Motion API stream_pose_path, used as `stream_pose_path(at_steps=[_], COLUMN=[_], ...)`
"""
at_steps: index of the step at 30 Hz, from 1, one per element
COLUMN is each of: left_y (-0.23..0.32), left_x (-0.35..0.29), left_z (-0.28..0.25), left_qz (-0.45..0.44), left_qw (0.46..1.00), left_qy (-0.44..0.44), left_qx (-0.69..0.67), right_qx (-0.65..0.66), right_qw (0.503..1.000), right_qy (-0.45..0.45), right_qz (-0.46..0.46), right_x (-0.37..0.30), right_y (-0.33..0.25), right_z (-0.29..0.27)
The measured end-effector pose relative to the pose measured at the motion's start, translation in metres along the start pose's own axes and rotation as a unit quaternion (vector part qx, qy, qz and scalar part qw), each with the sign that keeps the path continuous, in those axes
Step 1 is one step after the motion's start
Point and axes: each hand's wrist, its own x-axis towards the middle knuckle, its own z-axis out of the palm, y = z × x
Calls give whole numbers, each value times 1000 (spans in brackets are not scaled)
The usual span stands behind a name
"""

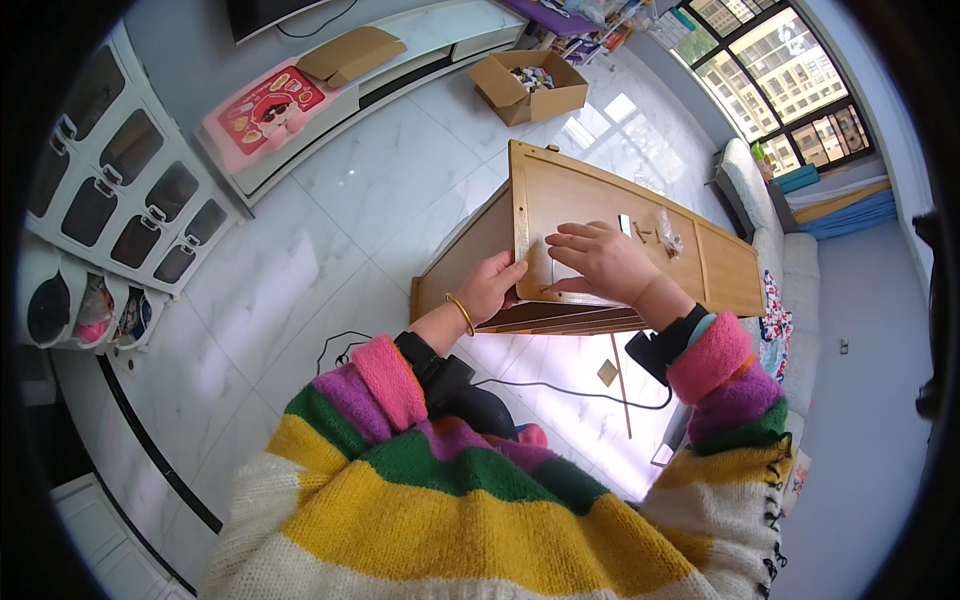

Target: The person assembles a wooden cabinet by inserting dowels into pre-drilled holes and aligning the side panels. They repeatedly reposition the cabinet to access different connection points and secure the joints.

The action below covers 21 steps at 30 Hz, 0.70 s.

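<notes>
Left end of the wooden unit is held at its near corner by the left hand, thumb laid along the edge, fingers closed in against the end; how far they are wrapped beneath cannot be told. The right hand is held palm-down over the upper panel, just right of the left, fingers apart and lightly curved. Nothing is seen gripped by it; what lies under the palm is hidden.

By size: pale tiled floor spread all round. Light sofa set at the right, near the unit's right end; contact cannot be judged. The unit is laid on the floor before the person, broad panel uppermost, running left to right. Opened cardboard box noted on the far side. On the panel, beyond the right hand, a clear plastic bag is crumpled beside loose brass-coloured screws.

Step in hand, as judged: corner being steadied by the left while the panel's end is attended to by the right. Next move: a firm left hold and light, exact right fingertips seem called for, the screws kept from being knocked.
</notes>
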Motion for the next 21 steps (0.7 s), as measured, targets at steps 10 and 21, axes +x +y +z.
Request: stream_pose_path(at_steps=[10, 21], left_y=[-6, -2], left_x=[-1, -3], left_z=[6, 9], left_qz=[13, 22], left_qw=[999, 999], left_qy=[37, 29], left_qx=[-6, -16], right_qx=[-74, 427], right_qw=[925, 640], right_qy=[-321, -258], right_qz=[189, 584], right_x=[10, 21], right_y=[-35, -49], right_z=[-13, -7])
